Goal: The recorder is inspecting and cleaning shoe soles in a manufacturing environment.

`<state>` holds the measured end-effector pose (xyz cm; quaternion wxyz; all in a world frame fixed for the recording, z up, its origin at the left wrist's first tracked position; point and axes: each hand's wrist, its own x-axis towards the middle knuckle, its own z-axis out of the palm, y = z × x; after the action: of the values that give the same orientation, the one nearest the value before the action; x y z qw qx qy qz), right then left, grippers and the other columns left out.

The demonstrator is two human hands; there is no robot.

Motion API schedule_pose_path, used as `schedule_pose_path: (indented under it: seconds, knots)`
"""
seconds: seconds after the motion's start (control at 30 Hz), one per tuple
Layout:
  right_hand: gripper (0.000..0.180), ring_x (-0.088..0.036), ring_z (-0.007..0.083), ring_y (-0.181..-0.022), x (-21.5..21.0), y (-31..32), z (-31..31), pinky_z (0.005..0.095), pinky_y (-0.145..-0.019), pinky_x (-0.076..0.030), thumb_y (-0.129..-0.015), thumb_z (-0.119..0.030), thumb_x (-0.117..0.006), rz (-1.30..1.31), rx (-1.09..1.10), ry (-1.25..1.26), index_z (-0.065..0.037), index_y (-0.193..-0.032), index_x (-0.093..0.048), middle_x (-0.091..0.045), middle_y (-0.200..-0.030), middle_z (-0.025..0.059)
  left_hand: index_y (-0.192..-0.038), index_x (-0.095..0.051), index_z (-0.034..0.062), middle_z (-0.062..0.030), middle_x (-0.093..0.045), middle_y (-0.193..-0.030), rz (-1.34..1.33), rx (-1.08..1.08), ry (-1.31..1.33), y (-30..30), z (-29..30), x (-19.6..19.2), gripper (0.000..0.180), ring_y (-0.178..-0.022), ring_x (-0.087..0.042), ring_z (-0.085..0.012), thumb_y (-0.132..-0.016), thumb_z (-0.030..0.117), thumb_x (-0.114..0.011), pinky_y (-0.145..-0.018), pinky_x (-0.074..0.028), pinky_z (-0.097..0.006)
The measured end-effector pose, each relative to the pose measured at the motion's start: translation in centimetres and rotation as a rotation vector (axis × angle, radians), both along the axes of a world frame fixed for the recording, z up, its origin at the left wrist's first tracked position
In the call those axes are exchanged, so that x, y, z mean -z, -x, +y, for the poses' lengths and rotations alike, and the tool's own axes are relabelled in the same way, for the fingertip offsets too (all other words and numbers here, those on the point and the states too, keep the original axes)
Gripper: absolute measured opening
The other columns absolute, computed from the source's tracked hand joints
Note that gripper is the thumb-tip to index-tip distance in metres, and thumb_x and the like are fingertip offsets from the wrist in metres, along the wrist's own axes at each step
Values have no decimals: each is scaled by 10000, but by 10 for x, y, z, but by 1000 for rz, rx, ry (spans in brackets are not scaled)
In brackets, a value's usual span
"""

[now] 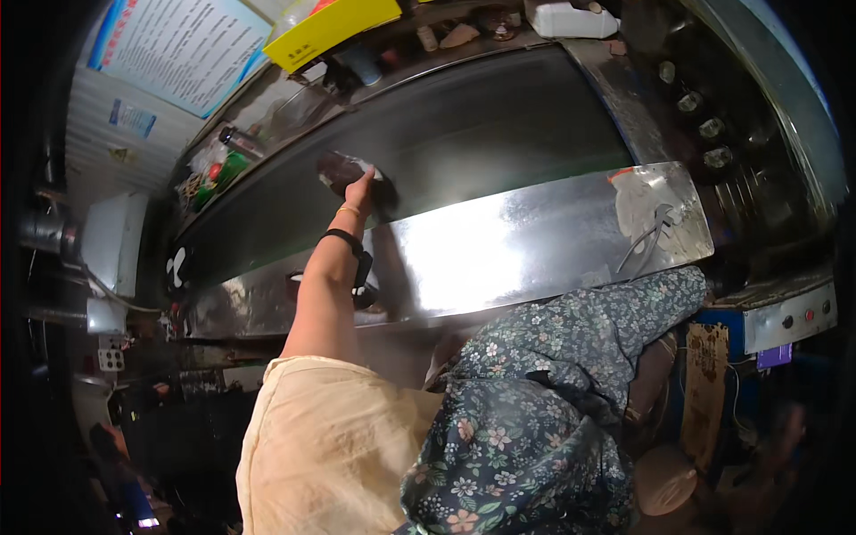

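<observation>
My left hand (361, 190) reaches up and forward over a long dark griddle plate (499, 125). It presses on a dark cloth pad (335, 168) that lies on the plate's left part. The wrist carries a thin gold bangle and a black band (343, 239), and the upper arm has a cream sleeve. Below the plate runs a shiny steel front panel (535, 241). My right hand is out of sight; only floral cloth (535, 401) fills the lower right.
A thin wire tool (646, 236) lies on the steel panel's right end. Bottles and packets (214, 169) crowd the far left of the plate. A yellow box (330, 27) and a white container (571, 18) sit behind it. Knobs (713, 129) line the right side.
</observation>
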<state>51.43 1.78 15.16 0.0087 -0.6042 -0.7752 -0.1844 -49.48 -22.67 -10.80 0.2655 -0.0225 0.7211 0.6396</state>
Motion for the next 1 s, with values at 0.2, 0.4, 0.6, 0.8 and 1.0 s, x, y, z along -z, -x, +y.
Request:
schedule_pose_path:
  seconds: [0.2,0.4,0.6,0.8,1.0]
  knots:
    - [468,-569,320,-1155,120,152,-77,386,-948,-463,-908,-219,-587,302,-176,380,-72,-1345,-505,-599,-1237,220,-1059,-611,-44,-130,-642,-969,-109,-73,74,-22,40,-12,279,-890,-618,-244,-835,116,-657,-790,-513,-357]
    - [373,-618,194,-1075,121,316,-38,301,-916,-471,-921,-150,-602,1052,-28,698,-5,-1264,-584,-651,-1174,187,-1260,-476,-75,-239,-580,-1192,-727,451,-581,-186,35,-124,403,-1080,-626,-339,-916,99,-594,-929,-560,-386]
    - [464,-619,163,-1065,71,383,11,301,-875,-495,-947,-135,-587,1358,-512,149,-30,-1382,-463,-600,-1268,194,-1278,-529,-18,-35,-624,-1133,-91,1279,-277,-374,52,-146,559,-1016,-570,-111,-779,97,-751,-891,-469,-280]
    - [176,-665,312,-778,52,308,-57,386,-684,-525,-850,-123,-683,1035,-529,-186,-32,-1000,-668,-691,-874,138,-1266,-549,-15,-62,-634,-1078,-280,1295,-197,-465,143,-165,515,-983,-583,-157,-975,410,-540,-882,-474,-291]
    - [198,-662,324,-791,41,283,-89,379,-714,-523,-826,-91,-674,933,-428,-198,-41,-1017,-664,-697,-866,115,-1082,-626,22,-89,-635,-1023,-512,1410,-215,-569,196,-156,504,-902,-558,-174,-985,485,-456,-804,-445,-314]
